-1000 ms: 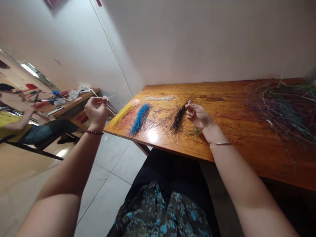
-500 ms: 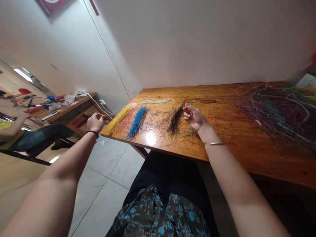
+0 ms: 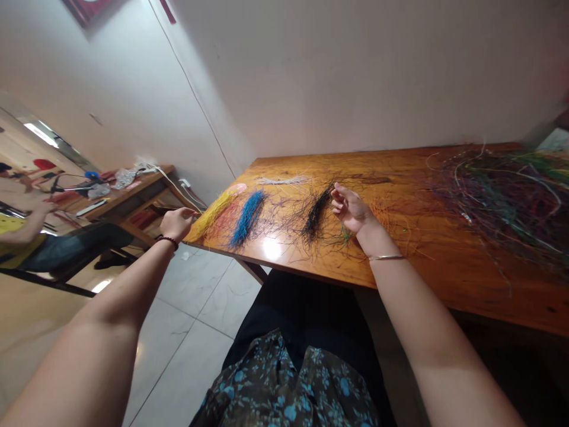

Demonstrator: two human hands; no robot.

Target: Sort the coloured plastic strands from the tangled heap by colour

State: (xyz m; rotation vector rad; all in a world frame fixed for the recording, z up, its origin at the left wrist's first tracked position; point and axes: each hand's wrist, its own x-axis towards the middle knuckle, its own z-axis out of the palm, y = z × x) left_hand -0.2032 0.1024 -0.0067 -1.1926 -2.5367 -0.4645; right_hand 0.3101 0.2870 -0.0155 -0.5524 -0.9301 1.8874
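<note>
My left hand [image 3: 176,225] is off the table's left end, its fingertips pinched together close to the yellow bundle of threads [image 3: 216,214]. Whatever those fingertips hold is too thin to make out. Above the table, my right hand [image 3: 350,209] has its fingers curled in towards the thumb, just right of the black thread bundle [image 3: 316,214]. Nothing can be clearly seen between these fingers. A blue thread bundle [image 3: 247,218] lies between the yellow and black ones. Green threads [image 3: 345,235] and orange threads [image 3: 381,214] lie around my right wrist.
The wooden table [image 3: 444,279] stands against the wall. White threads [image 3: 284,180] lie at its back, and a large tangle of mixed threads [image 3: 502,201] covers its right side. At far left a person [image 3: 26,237] sits by another cluttered table [image 3: 120,198].
My left hand has moved slightly right, closer to the yellow bundle, and its fingertips now point towards it. My right hand has stayed almost in place beside the black bundle.
</note>
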